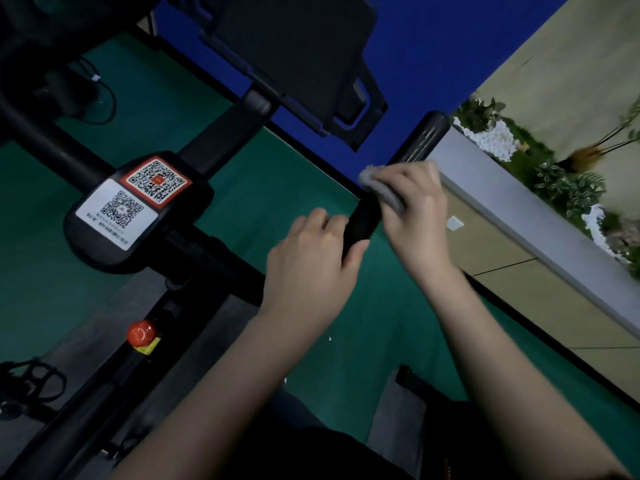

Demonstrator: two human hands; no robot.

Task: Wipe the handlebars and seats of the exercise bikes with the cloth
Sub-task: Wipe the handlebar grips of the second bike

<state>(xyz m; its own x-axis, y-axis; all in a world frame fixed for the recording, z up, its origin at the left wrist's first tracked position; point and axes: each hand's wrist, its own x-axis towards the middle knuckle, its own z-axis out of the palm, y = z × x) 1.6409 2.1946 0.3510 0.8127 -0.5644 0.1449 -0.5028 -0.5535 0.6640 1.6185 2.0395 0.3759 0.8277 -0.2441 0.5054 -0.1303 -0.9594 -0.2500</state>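
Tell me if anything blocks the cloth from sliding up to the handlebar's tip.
Nothing visible. The right hand holds the grey cloth on the handlebar, which runs bare from there to its rounded tip. The left hand grips it lower down.

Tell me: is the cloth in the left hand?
No, the right hand holds the cloth on the handlebar; the left hand grips it bare.

Two hands [311,261] [417,209], one cloth [377,184], one handlebar [420,140].

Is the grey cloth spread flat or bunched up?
Bunched up. The cloth sits crumpled around the handlebar under the right hand, whose fingers curl over it; only folds show.
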